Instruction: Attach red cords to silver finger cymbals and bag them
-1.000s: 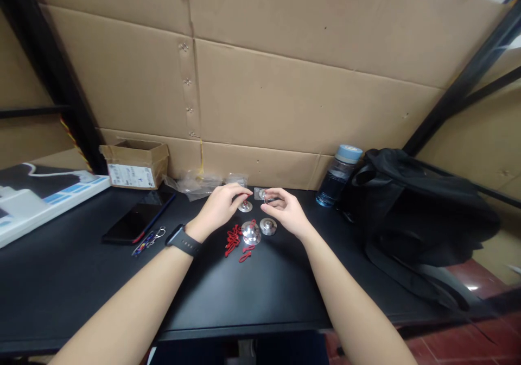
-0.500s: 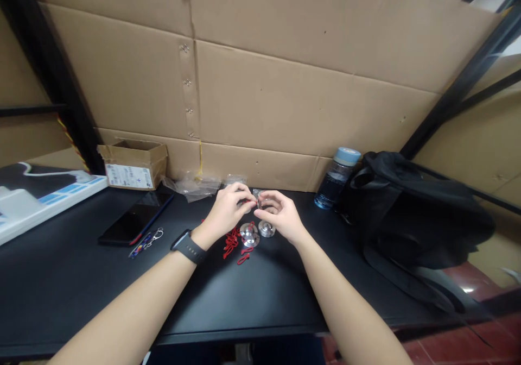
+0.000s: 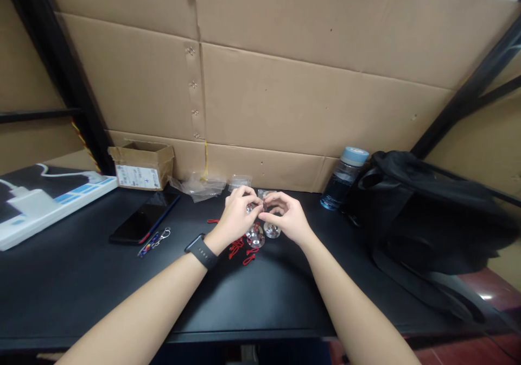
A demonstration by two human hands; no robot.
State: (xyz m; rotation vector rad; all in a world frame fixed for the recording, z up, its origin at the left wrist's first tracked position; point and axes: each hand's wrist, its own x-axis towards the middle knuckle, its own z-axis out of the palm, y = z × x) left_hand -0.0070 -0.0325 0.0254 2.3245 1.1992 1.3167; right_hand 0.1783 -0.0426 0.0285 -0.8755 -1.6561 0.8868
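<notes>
My left hand (image 3: pixel 235 217), with a black watch on the wrist, and my right hand (image 3: pixel 285 217) meet above the black table (image 3: pixel 81 278). Their fingertips pinch a small silver metal piece (image 3: pixel 256 207) between them, with a bit of red cord at it. Below the hands two shiny metal discs (image 3: pixel 262 233) lie on the table. Several red cord loops (image 3: pixel 240 250) lie beside the discs, partly hidden by my left hand.
A black phone (image 3: pixel 143 219) and a keyring (image 3: pixel 154 240) lie at the left. A small cardboard box (image 3: pixel 142 165), clear plastic bags (image 3: pixel 199 184), a blue-capped bottle (image 3: pixel 344 179) and a black backpack (image 3: pixel 431 213) stand along the cardboard wall. A white board (image 3: pixel 44 202) sits far left.
Both hands have come together and lifted the small metal piece off the table. One disc that lay under my left fingers is now between the fingertips.
</notes>
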